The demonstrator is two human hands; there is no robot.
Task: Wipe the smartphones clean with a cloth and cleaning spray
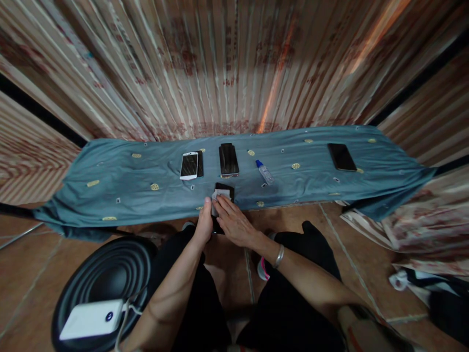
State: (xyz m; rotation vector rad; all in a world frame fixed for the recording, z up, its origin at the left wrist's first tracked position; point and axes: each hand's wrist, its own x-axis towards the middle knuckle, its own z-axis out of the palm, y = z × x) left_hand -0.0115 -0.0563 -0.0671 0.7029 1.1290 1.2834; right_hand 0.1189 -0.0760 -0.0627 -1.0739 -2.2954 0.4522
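While left hand (204,222) steadies it, phone (224,189) lies under right hand (234,222).

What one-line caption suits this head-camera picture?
Both hands, left hand and right hand, press a pale cloth onto a dark phone on the blue cloth.

Dim, warm indoor light. Brighter patch high on the curtain (234,63), orange streak right of centre. Strong fisheye: desk (110,195) bows, edges smear. Floor (32,274) murky; glare on white power bank (91,319). Lower corners soft.
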